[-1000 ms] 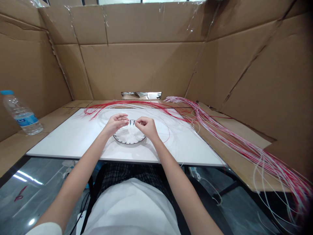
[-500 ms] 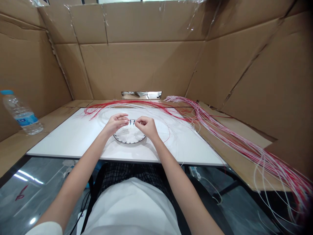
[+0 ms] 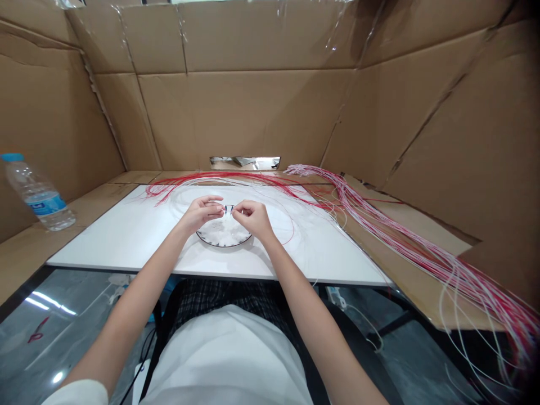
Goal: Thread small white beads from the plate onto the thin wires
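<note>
Over a round plate (image 3: 224,245) with a dark-marked rim, both my hands meet with fingertips a small gap apart. Small whitish, see-through bits (image 3: 225,229) cover the plate's middle. My left hand (image 3: 199,214) is closed in a pinch at the thumb, its upper fingers reaching forward. My right hand (image 3: 253,217) pinches with thumb and forefinger, the other fingers curled. Whatever sits in either pinch is too small to make out. The far part of the plate's rim shows between the fingertips.
The plate stands on a white board (image 3: 113,239). Thin red strands (image 3: 189,179) curve behind my hands. A thick bundle of red and white strands (image 3: 392,228) trails off the right side. A water bottle (image 3: 47,198) stands at left. Cardboard walls (image 3: 261,112) enclose the table.
My hands stay nearly in place, with only a tiny shift of the left fingertips toward the right hand. The whole view has moved very slightly.
</note>
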`<act>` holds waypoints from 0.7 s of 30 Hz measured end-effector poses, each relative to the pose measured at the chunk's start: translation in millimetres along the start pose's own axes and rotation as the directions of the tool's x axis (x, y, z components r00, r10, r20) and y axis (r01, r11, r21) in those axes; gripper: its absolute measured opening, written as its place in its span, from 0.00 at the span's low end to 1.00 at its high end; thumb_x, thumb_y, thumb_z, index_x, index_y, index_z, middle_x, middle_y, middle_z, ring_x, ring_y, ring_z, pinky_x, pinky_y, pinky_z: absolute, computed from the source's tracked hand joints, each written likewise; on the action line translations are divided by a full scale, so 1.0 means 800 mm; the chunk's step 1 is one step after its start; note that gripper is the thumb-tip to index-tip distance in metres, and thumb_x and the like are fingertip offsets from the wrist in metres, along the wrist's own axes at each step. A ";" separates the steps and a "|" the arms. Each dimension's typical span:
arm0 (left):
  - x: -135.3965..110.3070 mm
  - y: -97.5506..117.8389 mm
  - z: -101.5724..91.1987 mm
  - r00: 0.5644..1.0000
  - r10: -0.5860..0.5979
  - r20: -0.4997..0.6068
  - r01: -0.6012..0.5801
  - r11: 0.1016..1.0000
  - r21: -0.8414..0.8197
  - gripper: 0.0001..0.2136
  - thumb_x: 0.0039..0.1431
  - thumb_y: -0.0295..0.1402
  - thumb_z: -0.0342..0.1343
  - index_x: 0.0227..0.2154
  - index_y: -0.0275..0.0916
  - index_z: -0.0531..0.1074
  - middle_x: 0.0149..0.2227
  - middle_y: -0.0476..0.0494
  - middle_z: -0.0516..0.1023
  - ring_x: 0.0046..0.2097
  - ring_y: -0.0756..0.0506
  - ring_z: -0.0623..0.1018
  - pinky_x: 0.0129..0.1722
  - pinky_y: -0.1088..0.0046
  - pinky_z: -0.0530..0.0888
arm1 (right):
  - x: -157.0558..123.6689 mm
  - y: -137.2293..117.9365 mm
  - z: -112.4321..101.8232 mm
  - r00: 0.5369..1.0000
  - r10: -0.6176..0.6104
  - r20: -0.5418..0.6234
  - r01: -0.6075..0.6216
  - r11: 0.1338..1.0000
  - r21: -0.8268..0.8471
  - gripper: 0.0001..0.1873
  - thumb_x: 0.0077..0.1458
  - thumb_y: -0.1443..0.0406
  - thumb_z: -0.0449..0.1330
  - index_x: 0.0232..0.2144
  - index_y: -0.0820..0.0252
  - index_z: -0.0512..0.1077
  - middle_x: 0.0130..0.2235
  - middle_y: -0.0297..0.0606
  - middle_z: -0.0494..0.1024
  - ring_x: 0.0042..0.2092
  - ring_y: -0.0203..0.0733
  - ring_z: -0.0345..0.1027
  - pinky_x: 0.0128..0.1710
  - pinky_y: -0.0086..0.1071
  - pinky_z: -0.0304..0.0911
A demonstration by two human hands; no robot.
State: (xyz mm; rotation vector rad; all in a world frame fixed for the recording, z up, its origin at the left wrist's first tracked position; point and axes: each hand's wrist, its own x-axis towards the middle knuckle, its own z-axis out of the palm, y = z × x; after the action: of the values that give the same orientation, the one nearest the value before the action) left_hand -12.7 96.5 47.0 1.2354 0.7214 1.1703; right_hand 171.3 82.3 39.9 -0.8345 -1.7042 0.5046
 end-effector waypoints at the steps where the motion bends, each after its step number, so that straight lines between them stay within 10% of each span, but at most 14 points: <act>1: 0.000 0.000 0.000 1.000 0.001 0.002 -0.001 1.000 0.000 0.19 0.38 0.28 0.68 0.37 0.35 0.74 0.28 0.46 0.80 0.30 0.50 0.78 0.37 0.72 0.75 | 0.000 0.000 0.000 1.000 0.000 0.002 0.000 1.000 -0.001 0.07 0.43 0.66 0.56 0.20 0.62 0.73 0.21 0.34 0.72 0.25 0.34 0.60 0.23 0.27 0.52; 21: 0.000 0.000 -0.001 1.000 -0.024 0.001 0.024 0.999 -0.034 0.17 0.39 0.27 0.68 0.37 0.34 0.74 0.27 0.46 0.80 0.30 0.50 0.79 0.37 0.73 0.76 | 0.001 0.001 0.000 1.000 -0.014 -0.004 0.014 1.000 0.006 0.07 0.42 0.67 0.56 0.19 0.61 0.73 0.21 0.33 0.71 0.25 0.34 0.60 0.25 0.28 0.53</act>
State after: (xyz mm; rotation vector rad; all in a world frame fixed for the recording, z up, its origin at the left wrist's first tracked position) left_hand -13.1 96.9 46.9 1.1962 0.7114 1.1581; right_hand 171.5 83.2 39.8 -0.8184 -1.7029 0.4987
